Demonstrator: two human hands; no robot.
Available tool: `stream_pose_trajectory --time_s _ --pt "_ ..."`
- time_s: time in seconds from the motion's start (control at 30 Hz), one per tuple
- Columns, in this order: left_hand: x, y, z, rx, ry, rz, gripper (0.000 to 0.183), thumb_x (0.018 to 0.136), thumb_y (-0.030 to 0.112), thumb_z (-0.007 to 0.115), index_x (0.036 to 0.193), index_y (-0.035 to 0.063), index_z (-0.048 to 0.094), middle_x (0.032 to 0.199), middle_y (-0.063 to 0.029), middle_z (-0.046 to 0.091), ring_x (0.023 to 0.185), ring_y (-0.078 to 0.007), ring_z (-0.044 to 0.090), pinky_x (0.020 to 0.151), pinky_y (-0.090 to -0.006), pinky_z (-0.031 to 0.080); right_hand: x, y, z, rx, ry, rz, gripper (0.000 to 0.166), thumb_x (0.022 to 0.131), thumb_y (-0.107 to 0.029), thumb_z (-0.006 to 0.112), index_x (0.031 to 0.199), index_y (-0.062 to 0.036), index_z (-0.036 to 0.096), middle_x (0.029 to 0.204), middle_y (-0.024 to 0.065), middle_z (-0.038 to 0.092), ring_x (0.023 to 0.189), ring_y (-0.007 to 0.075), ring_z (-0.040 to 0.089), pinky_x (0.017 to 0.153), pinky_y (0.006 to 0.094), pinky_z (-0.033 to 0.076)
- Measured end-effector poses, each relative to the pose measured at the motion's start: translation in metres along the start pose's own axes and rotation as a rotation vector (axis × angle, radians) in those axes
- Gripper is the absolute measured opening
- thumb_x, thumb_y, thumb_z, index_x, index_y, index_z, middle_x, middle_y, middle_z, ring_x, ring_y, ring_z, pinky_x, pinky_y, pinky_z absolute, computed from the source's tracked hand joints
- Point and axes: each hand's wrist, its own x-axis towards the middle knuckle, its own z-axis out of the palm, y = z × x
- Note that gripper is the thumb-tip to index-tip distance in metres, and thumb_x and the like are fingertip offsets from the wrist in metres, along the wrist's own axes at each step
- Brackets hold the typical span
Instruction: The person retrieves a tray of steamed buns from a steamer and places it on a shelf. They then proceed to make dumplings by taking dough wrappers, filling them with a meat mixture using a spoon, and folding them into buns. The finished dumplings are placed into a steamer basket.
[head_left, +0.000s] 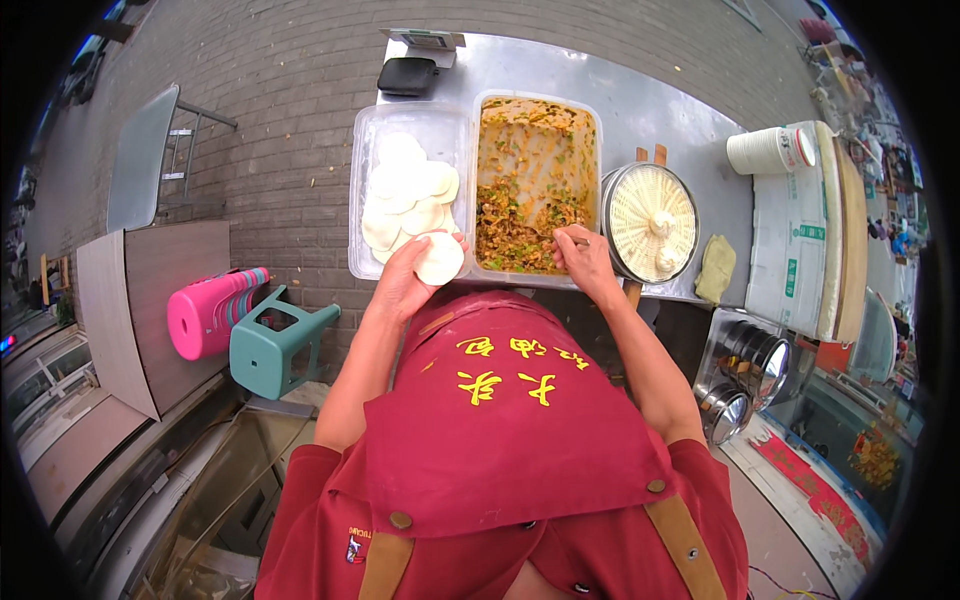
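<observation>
A round white dough wrapper (439, 259) lies on the palm and fingers of my left hand (405, 281), over the near edge of a clear plastic tub (358, 217). More dough wrappers (409, 180) overlap in that tub. My right hand (581, 259) grips the handle of a small utensil (579, 241), whose far end is in the chopped filling (517, 232). The filling, with green and brown bits, lies mostly in the near half of a second plastic tub (598, 127). Right of it stands a round steamer (651, 223) with a woven surface, holding two pleated buns (663, 224).
The tubs stand on a metal table (540, 67), along with a black case (407, 76) and a folded yellowish cloth (716, 268). Stacked paper cups (770, 150) lie on a white box (787, 247) at right. Pink stools (214, 311) and a green stool (277, 349) stand at left.
</observation>
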Motion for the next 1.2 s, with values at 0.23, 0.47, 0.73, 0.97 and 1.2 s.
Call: stream_pose_trajectory --time_s 0.23,0.47,0.73,0.97,1.2 --pt "0.022 -0.021 -0.010 -0.051 0.015 -0.013 0.043 0.110 0.023 0.046 0.141 -0.0066 0.046 0.133 -0.0265 0.062 0.123 -0.0391 0.063 0.103 -0.0489 0.056 0.014 0.009 0.004 0.273 -0.046 0.110 0.031 0.102 -0.020 0.058 0.091 0.0068 0.069 0.075 0.0091 0.068 0.061 0.0144 0.064 0.059 0.0293 0.053" --pt "0.004 -0.005 0.012 -0.032 0.039 0.074 0.041 0.106 0.014 0.048 0.142 -0.0053 0.046 0.133 -0.0256 0.062 0.123 -0.0378 0.063 0.104 -0.0481 0.055 0.015 0.021 -0.001 0.604 -0.072 0.221 0.023 0.103 -0.020 0.060 0.103 0.0030 0.064 0.085 0.0111 0.069 0.068 0.0148 0.065 0.062 0.0290 0.055" --pt "0.016 0.004 0.020 0.034 0.060 0.136 0.041 0.107 0.016 0.044 0.140 -0.0085 0.046 0.133 -0.0246 0.061 0.120 -0.0370 0.064 0.103 -0.0477 0.055 0.002 0.022 -0.029 0.873 -0.087 0.201 0.021 0.106 -0.017 0.055 0.111 0.0030 0.062 0.090 0.0113 0.068 0.074 0.0148 0.064 0.066 0.0280 0.055" --pt "0.055 -0.021 0.041 0.001 0.196 0.086 0.045 0.111 0.024 0.037 0.143 -0.0062 0.040 0.137 -0.0263 0.057 0.124 -0.0408 0.062 0.103 -0.0525 0.055 -0.013 0.025 -0.038 1.005 -0.037 0.166 0.021 0.106 -0.017 0.057 0.113 0.0022 0.062 0.091 0.0112 0.069 0.074 0.0153 0.064 0.067 0.0277 0.055" --pt "0.082 -0.047 0.083 0.003 0.062 0.016 0.049 0.112 0.034 0.028 0.145 0.0023 0.045 0.137 -0.0155 0.061 0.124 -0.0311 0.061 0.102 -0.0508 0.052 -0.025 -0.008 -0.032 1.127 -0.039 0.117 0.023 0.105 -0.019 0.060 0.113 0.0020 0.063 0.094 0.0110 0.069 0.077 0.0157 0.066 0.069 0.0278 0.057"
